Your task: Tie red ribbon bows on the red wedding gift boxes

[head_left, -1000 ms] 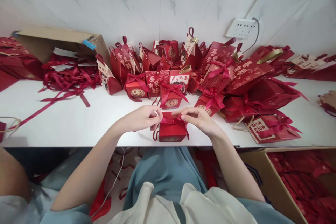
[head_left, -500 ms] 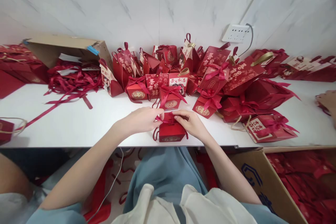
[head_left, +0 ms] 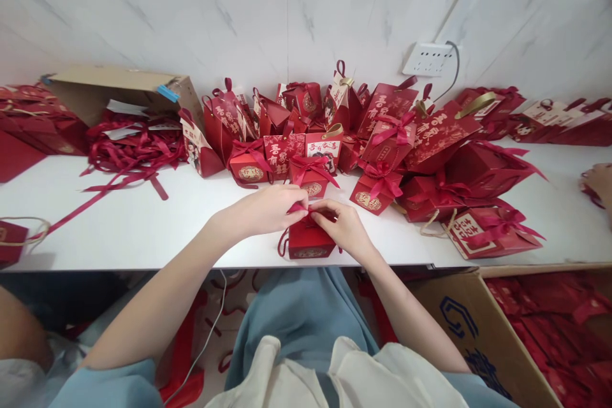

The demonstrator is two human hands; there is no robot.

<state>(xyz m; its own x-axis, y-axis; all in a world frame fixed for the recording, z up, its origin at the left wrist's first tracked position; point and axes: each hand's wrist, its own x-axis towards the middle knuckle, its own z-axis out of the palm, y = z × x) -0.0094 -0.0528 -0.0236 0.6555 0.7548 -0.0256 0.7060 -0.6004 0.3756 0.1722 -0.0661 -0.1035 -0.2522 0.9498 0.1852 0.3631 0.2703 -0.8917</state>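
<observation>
Head view: a small red gift box stands upright at the near edge of the white table, dead centre, at 6 o'clock from the heap of red boxes and bags. Its long axis runs from 9 to 3 o'clock, and its printed front faces 6 o'clock, toward the person. A dark red ribbon crosses its top along the same line. The left hand comes in from 8 o'clock and pinches the ribbon's left part between thumb and fingertips. The right hand comes from 4 o'clock, its fingers closed on the ribbon's right part and resting on the box top. Loose ribbons lie at 10 o'clock, beside a cardboard box.
</observation>
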